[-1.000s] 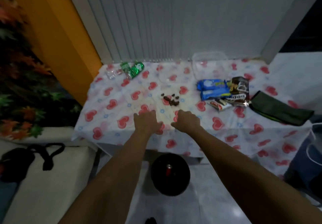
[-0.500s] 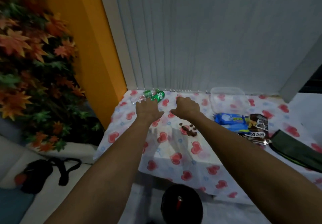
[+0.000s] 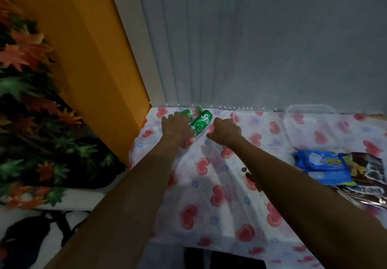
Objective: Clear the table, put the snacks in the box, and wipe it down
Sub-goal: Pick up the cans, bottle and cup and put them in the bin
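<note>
At the heart-print surface's (image 3: 219, 212) far left corner, the left hand (image 3: 177, 127) covers lying green metal cans (image 3: 202, 122); I cannot tell its fingers' grip. The right hand's (image 3: 227, 131) fingers curl on nothing. Blue and brown snack packets (image 3: 326, 165) lie outside the clear plastic box (image 3: 310, 108).

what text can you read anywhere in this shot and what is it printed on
"KOKO": upside down near the lower edge of the brown snack packet; the letters after it are blurred.
Green can: large white letters on its side, tilted and partly cut off, not surely readable.
Blue packets: a yellow-green label, too blurred to read.
No other text can be made out.
</note>
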`<state>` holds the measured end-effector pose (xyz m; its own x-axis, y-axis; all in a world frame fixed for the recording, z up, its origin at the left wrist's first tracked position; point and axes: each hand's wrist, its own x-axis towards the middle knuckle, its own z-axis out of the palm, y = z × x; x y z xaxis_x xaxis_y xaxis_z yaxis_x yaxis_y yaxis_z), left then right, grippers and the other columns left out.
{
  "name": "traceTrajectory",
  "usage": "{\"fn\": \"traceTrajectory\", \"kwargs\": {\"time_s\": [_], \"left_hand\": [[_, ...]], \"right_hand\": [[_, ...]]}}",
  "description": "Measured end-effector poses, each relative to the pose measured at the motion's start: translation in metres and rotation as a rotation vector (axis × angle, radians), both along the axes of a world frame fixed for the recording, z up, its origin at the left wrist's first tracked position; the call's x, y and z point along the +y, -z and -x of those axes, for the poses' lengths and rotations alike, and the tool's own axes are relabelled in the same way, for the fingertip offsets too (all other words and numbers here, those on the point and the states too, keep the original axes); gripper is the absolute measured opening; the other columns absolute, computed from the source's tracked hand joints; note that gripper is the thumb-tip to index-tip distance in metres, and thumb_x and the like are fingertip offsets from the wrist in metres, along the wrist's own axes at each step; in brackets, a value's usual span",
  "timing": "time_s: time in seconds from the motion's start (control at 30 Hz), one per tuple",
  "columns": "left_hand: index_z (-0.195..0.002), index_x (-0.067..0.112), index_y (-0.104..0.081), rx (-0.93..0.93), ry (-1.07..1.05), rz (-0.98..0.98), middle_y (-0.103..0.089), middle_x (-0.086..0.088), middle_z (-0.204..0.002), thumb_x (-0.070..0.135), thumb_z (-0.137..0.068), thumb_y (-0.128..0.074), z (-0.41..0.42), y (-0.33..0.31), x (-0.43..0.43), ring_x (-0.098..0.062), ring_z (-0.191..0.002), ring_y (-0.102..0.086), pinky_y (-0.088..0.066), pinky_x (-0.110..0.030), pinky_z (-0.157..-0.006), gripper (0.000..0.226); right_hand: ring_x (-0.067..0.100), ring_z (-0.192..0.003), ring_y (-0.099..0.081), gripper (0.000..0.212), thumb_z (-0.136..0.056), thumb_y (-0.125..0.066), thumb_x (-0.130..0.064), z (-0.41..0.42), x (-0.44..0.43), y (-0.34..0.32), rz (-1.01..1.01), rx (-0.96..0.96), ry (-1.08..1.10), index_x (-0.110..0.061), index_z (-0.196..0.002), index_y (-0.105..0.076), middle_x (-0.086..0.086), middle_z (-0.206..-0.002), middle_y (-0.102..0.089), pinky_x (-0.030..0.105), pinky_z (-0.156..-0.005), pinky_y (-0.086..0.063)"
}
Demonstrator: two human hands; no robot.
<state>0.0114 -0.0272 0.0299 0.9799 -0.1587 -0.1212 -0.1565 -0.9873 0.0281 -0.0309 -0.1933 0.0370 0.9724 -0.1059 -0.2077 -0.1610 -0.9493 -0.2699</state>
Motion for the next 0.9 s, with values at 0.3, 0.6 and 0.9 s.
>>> {"fn": "traceTrajectory", "kwargs": {"time_s": [0.3, 0.6, 0.9], "left_hand": [[-0.131, 0.021, -0.054, 0.024, 0.098, -0.044, -0.054, -0.011, -0.129, 0.066, -0.085, -0.055, -0.096, 0.056, 0.014, -0.030, -0.121, -0.051, -0.038, -0.044, -0.101, 0.065], [-0.126, 0.011, -0.058, -0.022, 0.143, -0.014, -0.064, -0.017, -0.109, 0.070, -0.080, -0.063, -0.131, 0.112, 0.013, -0.032, -0.094, -0.064, -0.049, -0.039, -0.079, 0.076], [-0.151, 0.017, -0.031, 0.016, 0.110, -0.007, -0.056, -0.016, -0.129, 0.041, -0.093, -0.062, -0.145, 0.127, 0.018, -0.032, -0.114, -0.056, -0.042, -0.045, -0.096, 0.070]], "right_hand": [[0.033, -0.105, -0.059, 0.068, -0.085, -0.069, -0.037, -0.085, 0.018, 0.069, 0.024, 0.099, 0.056, -0.019, -0.141, -0.037, 0.012, -0.115, -0.058, 0.043, -0.085, -0.054], [0.042, -0.136, -0.031, 0.076, -0.084, -0.071, -0.019, -0.127, 0.014, 0.101, 0.369, -0.014, -0.355, -0.029, -0.148, -0.032, 0.018, -0.158, -0.019, 0.052, -0.107, -0.041], [0.040, -0.135, -0.034, 0.063, -0.087, -0.070, -0.034, -0.144, 0.022, 0.115, 0.439, -0.023, -0.431, -0.028, -0.144, -0.043, 0.019, -0.159, -0.021, 0.051, -0.109, -0.038]]}}
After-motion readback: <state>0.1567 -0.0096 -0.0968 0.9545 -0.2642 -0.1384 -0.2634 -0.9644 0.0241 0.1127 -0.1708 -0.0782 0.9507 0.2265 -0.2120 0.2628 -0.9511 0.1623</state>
